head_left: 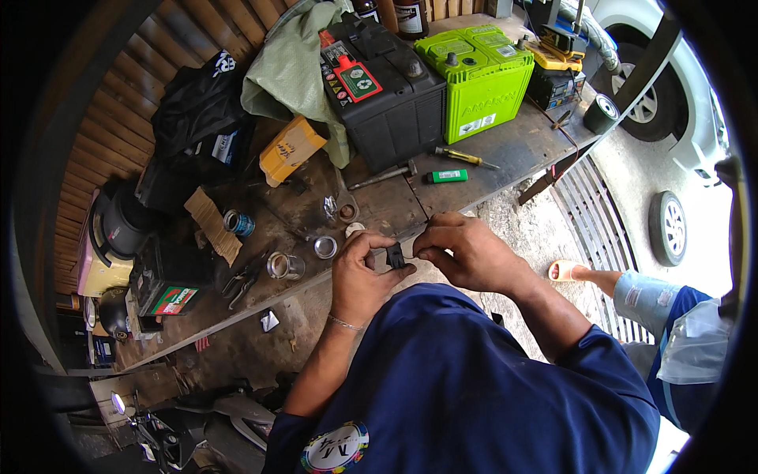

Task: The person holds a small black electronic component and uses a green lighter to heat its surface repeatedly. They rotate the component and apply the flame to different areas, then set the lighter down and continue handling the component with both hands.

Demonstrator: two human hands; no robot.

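Between the thumb and fingers of my left hand (pixel 359 272) is a small black piece (pixel 395 255), too small to name for sure. Close to its right side, my right hand (pixel 466 251) has its fingers curled and pinched together. Whatever they hold, if anything, is too thin to make out. Both hands are above the front edge of a worn wooden workbench (pixel 387 207). Just beyond them lie a green lighter (pixel 448 176), a screwdriver (pixel 467 158) with a yellow handle, and a hammer (pixel 384 175). An open glass jar (pixel 284 266) stands left of my left hand.
A black car battery (pixel 383 107) and a lime-green battery (pixel 485 91) stand at the back. Pliers (pixel 239 286), a small blue can (pixel 238 223) and cardboard (pixel 213 227) lie left. A motorcycle (pixel 197 430) is lower left. At right, another person's leg (pixel 600 278) is near a wheel (pixel 669 228).
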